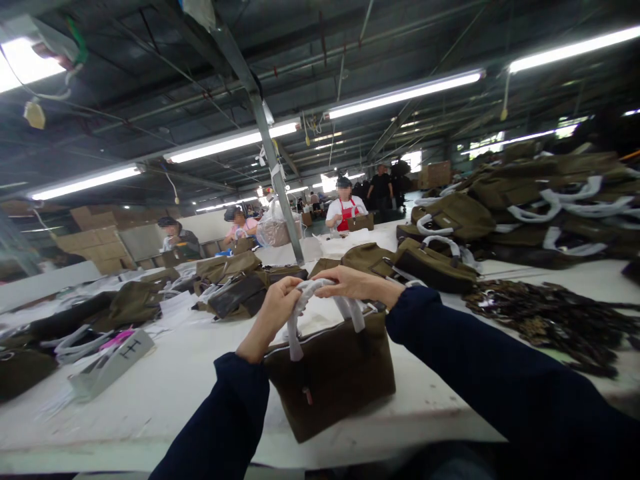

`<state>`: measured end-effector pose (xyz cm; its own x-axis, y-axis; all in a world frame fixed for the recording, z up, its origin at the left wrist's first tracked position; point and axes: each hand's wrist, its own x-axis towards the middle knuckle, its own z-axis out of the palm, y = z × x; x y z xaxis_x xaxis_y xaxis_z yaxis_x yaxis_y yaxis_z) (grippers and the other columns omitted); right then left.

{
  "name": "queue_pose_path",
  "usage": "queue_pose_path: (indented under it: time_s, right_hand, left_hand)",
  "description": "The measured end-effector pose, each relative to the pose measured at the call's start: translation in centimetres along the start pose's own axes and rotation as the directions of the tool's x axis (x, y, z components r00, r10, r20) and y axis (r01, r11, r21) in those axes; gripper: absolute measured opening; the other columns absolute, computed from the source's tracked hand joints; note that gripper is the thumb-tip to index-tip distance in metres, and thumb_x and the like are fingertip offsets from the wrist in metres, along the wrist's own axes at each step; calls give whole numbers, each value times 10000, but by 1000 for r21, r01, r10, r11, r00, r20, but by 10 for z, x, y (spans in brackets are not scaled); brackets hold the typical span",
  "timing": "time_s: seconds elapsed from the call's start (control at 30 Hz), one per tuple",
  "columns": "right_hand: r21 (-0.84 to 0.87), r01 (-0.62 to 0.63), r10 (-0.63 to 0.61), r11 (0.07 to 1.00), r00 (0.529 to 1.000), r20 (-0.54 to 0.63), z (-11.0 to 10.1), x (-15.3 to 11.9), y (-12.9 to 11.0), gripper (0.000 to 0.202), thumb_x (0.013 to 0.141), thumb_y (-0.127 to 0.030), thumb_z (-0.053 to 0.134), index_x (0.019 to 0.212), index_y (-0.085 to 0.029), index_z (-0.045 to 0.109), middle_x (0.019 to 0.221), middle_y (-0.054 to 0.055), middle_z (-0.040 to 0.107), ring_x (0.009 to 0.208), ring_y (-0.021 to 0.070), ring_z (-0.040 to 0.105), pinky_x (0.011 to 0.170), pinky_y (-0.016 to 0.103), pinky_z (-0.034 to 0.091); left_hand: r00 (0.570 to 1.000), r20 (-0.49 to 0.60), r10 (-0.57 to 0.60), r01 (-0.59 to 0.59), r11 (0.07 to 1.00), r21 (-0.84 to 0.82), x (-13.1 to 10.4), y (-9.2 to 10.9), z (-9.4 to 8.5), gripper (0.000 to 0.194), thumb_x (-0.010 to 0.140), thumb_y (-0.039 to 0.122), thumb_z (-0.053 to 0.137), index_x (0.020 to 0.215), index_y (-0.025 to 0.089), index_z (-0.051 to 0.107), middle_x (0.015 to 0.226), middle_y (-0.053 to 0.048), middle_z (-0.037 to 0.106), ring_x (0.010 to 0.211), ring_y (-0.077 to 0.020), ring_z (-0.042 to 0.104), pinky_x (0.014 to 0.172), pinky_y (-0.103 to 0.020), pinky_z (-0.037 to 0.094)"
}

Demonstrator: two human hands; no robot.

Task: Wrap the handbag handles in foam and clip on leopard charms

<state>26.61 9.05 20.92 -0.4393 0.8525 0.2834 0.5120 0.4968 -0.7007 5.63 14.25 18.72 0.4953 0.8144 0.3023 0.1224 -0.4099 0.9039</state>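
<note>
An olive-brown handbag (335, 373) stands upright, slightly tilted, near the front edge of the white table. Its two handles are wrapped in white paper, and a zipper runs along the top. A small reddish-tipped pull hangs on its front. My left hand (280, 301) pinches the left part of the front handle (303, 300). At the top of that same handle, my right hand (353, 283) has its fingers closed on the white wrapping. The palms and some fingertips are hidden from view.
Piles of similar bags lie at the right (550, 187) and left (230, 283). A heap of dark straps (545, 320) rests on the right of the table (430, 387). A white box (113, 363) sits at left. Several people work beyond, near a metal post (280, 180).
</note>
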Motion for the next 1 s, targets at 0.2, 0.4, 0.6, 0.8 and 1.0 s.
queue_pose_path:
  time_s: [0.2,0.4,0.6,0.8,1.0]
  right_hand:
    - [-484,8,-135,875,964,-228,23,6,7,361,961,-429,520,1197,-162,584,1007,76,608,913,200,564,816,313,445]
    - [-827,-41,-435,561,835,-337,40,-11,-4,199,988,-333,500,917,-183,610,935,67,589,920,182,531,795,271,413]
    - [-884,-33,-410,466,877,-249,46,-6,0,187,1005,-300,470,924,-196,603,886,40,579,855,166,545,679,265,374]
    - [-819,-149,-389,554,824,-412,42,-3,-7,241,909,-326,640,1081,-174,566,1076,97,604,988,219,564,739,287,411]
    - [-831,-101,-295,547,906,-304,34,5,-1,108,944,-275,585,988,-177,587,928,53,675,881,202,614,784,314,387]
  left_hand:
    - [1000,-7,-4,4,1000,0,1,3,0,183,719,211,562,890,165,610,603,26,629,474,-122,574,477,-240,508]
    - [997,28,-72,72,997,-22,-1,8,-2,153,731,288,628,815,164,600,610,8,641,521,-154,619,440,-234,494]
    - [997,65,-33,37,997,-68,-3,19,3,150,791,303,597,849,171,555,724,-23,694,643,-178,687,480,-223,508]
    - [980,196,31,-29,1000,-10,-8,28,1,198,831,346,609,890,193,498,740,-10,675,619,-180,681,498,-246,511]
    - [979,199,49,-41,998,-45,-16,21,-2,424,732,275,750,1050,206,479,802,22,662,618,-133,621,584,-244,480]
